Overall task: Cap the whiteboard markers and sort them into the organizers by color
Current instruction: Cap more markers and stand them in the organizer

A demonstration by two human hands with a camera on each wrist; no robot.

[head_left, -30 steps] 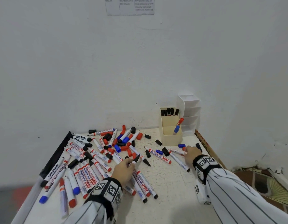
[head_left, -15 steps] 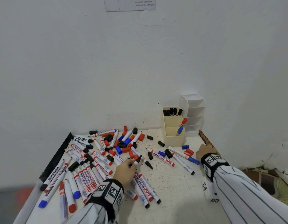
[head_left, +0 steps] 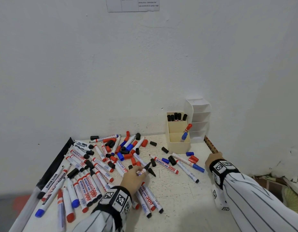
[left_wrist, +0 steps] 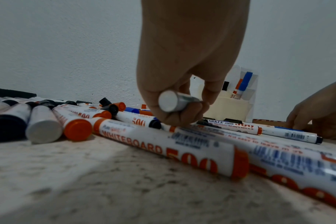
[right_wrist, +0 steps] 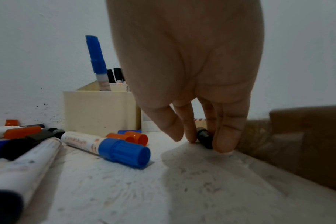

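My left hand [head_left: 137, 173] grips an uncapped black whiteboard marker [head_left: 144, 169] just above the heap, tip toward the wall; its white butt end [left_wrist: 168, 101] faces the left wrist camera. At the table's right edge my right hand [head_left: 213, 156] reaches down, and its fingertips [right_wrist: 225, 141] pinch a loose black cap [right_wrist: 203, 137] lying on the tabletop. The cream organizer [head_left: 178, 147] holds several black markers [head_left: 176, 116] in its back compartment, a red marker [head_left: 188, 127] in the middle one and a blue marker [head_left: 184, 137] in front. A white organizer [head_left: 200, 114] stands behind it.
Many markers and loose red, blue and black caps [head_left: 128, 148] cover the left and middle of the white table [head_left: 178, 201]. A capped blue marker [right_wrist: 123, 151] and red caps [right_wrist: 136, 137] lie left of my right hand. A brown cardboard edge [right_wrist: 307, 136] borders the table on the right.
My right hand has left the markers near the organizer and moved right to the table's edge, onto a black cap. My left hand keeps the black marker, hardly moved.
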